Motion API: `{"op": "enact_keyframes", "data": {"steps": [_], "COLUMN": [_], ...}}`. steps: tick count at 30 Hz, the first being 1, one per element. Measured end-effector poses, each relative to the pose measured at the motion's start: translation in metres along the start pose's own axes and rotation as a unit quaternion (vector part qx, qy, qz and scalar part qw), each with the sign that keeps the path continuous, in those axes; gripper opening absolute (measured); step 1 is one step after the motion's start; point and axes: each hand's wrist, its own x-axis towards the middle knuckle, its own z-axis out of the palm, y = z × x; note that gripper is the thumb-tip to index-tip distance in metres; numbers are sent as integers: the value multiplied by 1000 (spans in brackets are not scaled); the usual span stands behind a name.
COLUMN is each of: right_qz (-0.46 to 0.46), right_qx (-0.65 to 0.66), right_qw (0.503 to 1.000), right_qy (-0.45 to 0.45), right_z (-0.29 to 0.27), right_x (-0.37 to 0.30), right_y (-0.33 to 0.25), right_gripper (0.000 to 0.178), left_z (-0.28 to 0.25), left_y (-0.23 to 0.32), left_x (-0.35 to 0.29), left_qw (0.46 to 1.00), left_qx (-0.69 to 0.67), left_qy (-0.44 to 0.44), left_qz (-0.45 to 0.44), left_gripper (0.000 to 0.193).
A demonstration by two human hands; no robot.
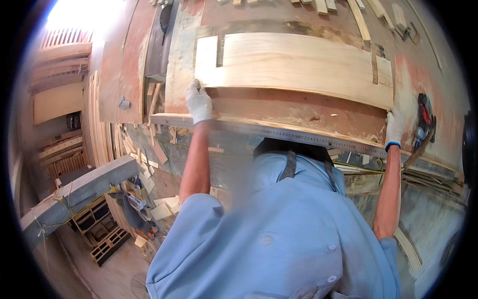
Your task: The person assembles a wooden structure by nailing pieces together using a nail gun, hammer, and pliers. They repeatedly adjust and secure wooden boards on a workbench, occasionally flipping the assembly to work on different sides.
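A wide, pale wooden board [298, 62] lies on the worn worktable in front of me, with a narrow slot cut near each end. My left hand [199, 102], in a white glove, grips its near left corner with fingers closed. At the near right corner, my gloved right hand [395, 128] is closed on the same board. Some of the fingers are hidden at the board's edge. Between the board and me, a long metal ruler [279, 133] runs along the table's front edge beside a thin wooden strip [294, 125].
A toothed circular saw blade [165, 19] stands up from the table at the far left. Several wood offcuts [321, 6] lie along the far side. A red and black hand tool [424, 110] rests right of my right hand. Scrap wood [162, 209] litters the floor at left.
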Motion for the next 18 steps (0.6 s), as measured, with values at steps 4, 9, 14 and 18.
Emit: {"op": "enact_keyframes", "data": {"steps": [4, 9, 14, 18], "right_qz": [-50, -99, 3, 28], "right_qx": [-102, -140, 141, 288], "right_qw": [993, 984, 984, 949], "right_qy": [41, 57, 108, 127], "right_z": [-2, -1, 17, 30], "right_x": [11, 0, -13, -12], "right_y": [64, 8, 29, 36], "right_gripper": [30, 32, 36, 36], "left_z": [20, 7, 12, 8], "left_y": [-5, -37, -10, -20], "left_x": [11, 7, 13, 16], "left_qw": [967, 980, 995, 993], "left_qx": [206, 151, 64, 85], "left_qy": [-70, -64, -70, -69], "left_qz": [130, 113, 22, 41], "left_gripper": [38, 37, 37, 38]}}
